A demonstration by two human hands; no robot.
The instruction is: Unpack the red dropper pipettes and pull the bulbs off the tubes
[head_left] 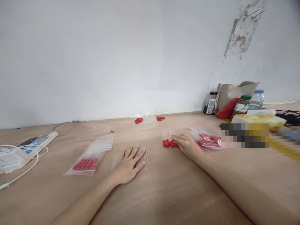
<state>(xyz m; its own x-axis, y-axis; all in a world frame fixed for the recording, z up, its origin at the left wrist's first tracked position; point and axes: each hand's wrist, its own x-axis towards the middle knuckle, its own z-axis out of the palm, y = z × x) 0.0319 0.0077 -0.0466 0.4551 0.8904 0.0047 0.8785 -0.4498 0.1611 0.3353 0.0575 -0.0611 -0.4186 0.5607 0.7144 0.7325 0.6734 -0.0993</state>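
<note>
My left hand [128,165] lies flat with fingers spread on an empty clear zip bag [145,156] with a red seal strip. My right hand [187,144] rests on the wooden table [164,193], its fingertips touching a small row of red-bulbed droppers [167,140]; the fingers are extended and hold nothing. A filled bag of red droppers [86,162] lies to the left of my left hand. More filled bags [208,140] sit just right of my right hand.
Loose red droppers [138,120] and clear bags lie by the wall. A white power strip [39,141] with cables sits far left. At far right stand a beige bag [231,93], jars, a water bottle [257,99] and a tissue pack [257,118].
</note>
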